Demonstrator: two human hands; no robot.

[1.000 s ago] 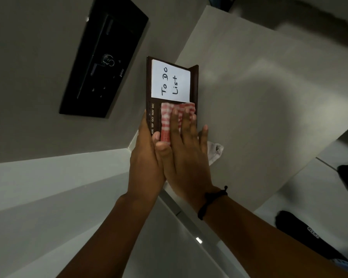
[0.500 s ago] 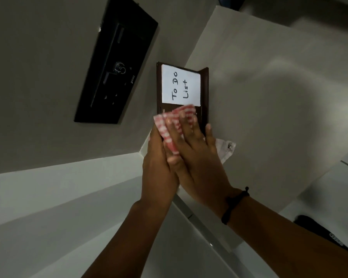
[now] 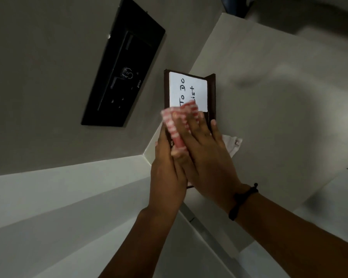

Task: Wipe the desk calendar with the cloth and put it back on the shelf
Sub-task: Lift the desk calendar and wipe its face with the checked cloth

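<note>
The desk calendar point(image 3: 189, 89) is a dark brown stand with a white card reading "To Do List". My left hand point(image 3: 167, 177) holds it from the left side and below, in mid-air in front of me. My right hand point(image 3: 205, 157) lies flat over the calendar's lower face and presses a red-and-white checked cloth point(image 3: 175, 125) against it. The cloth covers the card's lower edge, and a white end of it point(image 3: 233, 145) hangs out to the right behind my hand. A black cord bracelet sits on my right wrist.
A black switch and socket panel point(image 3: 125, 67) is set in the grey wall at upper left. A pale flat panel point(image 3: 269, 97) fills the area behind the calendar. White ledges point(image 3: 68, 187) run across the lower left.
The cloth under my right hand has slid up the calendar face, from the month strip onto the card's lower edge. The view has shifted slightly; my left hand keeps its hold.
</note>
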